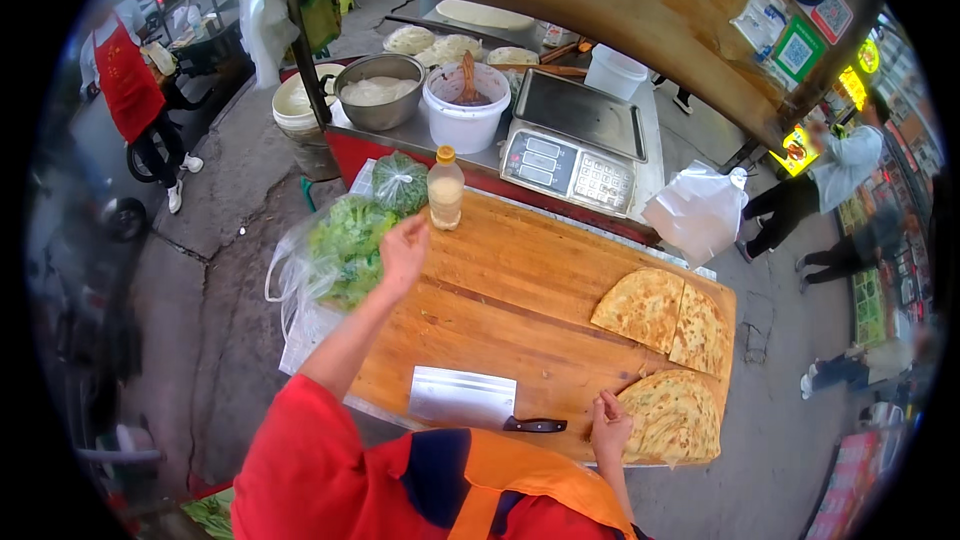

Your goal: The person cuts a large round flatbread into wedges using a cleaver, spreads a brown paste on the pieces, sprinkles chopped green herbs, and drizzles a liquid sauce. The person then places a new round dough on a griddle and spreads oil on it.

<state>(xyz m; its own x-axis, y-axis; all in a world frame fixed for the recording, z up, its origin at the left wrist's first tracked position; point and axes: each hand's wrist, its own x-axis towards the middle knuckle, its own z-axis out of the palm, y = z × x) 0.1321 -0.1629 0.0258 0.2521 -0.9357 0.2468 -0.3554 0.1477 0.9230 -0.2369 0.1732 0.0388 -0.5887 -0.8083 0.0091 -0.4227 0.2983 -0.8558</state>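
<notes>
My left hand (405,251) is over the far left of a wooden cutting board (480,300), its fingers curled together and nothing visible in them. Just beyond it stands a clear plastic bottle (446,199) with a yellow cap. Left of the hand sits a plastic bag of lettuce (349,244). My right hand (612,426) is at the near right, fingers bent, right beside a layered flatbread piece (671,416); whether it touches is unclear. Between my hands lies a cleaver (465,396), its black handle pointing right. Two browned flatbread pieces (641,307) (699,330) lie farther back.
Behind the board are a digital scale (570,165), a white tub (465,116) with a wooden utensil, and a steel pot (379,94). Bagged greens (401,180) lie near the bottle. Plastic bags (697,210) hang at right. A person in a red apron (127,82) stands at left.
</notes>
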